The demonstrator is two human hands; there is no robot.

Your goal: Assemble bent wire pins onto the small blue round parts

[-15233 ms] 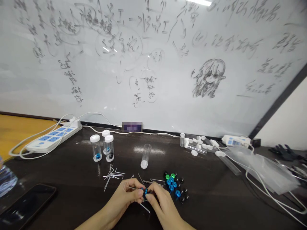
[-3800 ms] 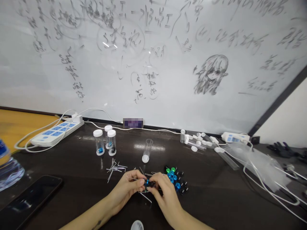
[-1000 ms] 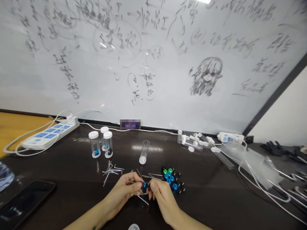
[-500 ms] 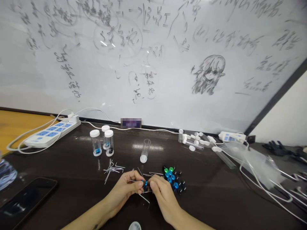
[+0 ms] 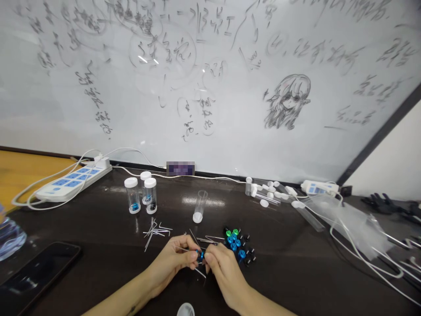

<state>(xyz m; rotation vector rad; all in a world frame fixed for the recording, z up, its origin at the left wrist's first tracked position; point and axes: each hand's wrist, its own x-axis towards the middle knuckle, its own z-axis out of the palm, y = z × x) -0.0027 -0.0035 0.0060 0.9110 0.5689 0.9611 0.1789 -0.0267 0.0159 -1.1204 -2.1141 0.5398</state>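
My left hand (image 5: 173, 261) and my right hand (image 5: 222, 270) meet low in the middle of the dark table (image 5: 98, 245). Both pinch a small blue knob (image 5: 199, 255) between their fingertips. A thin metal pin (image 5: 183, 249) sticks out leftward from my left fingers. Just right of my hands lies a cluster of blue, green and black knobs (image 5: 238, 246). A loose pile of bent metal pins (image 5: 155, 231) lies to the left. An open clear vial (image 5: 200, 206) stands upright behind my hands.
Three capped vials (image 5: 142, 195) stand at back left, near a white power strip (image 5: 70, 179). More tubes and white caps (image 5: 268, 195) lie at back right beside plastic bags (image 5: 351, 226) and cables. A phone (image 5: 36, 276) and water bottle (image 5: 9, 235) sit at left. A whiteboard (image 5: 210, 87) rises behind.
My hands stay together on the blue knob, with only small shifts of the fingers. The view has moved slightly.
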